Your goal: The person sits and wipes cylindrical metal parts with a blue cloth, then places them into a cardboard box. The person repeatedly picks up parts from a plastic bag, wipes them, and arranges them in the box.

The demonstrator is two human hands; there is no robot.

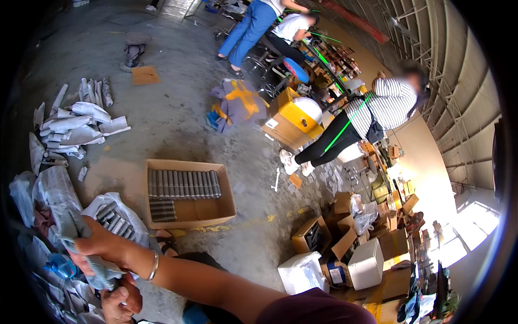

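Observation:
My right arm, with a bangle at the wrist, stretches across to the lower left. My right hand is closed around a grey, glove-like piece of cloth; part of its fingers is hidden by the cloth. Below it, my left hand pinches the lower end of the same cloth. Close beside my right hand, a white plastic-lined sack holds loose grey metal tubes. Further right sits an open cardboard box with grey tubes standing in tidy rows, part of its bottom bare.
Crumpled white paper wrappers lie at the far left. A blue-capped bottle is by my hands. Cartons and a white foam box crowd the lower right. A person in a striped top stands beyond; two others work farther back.

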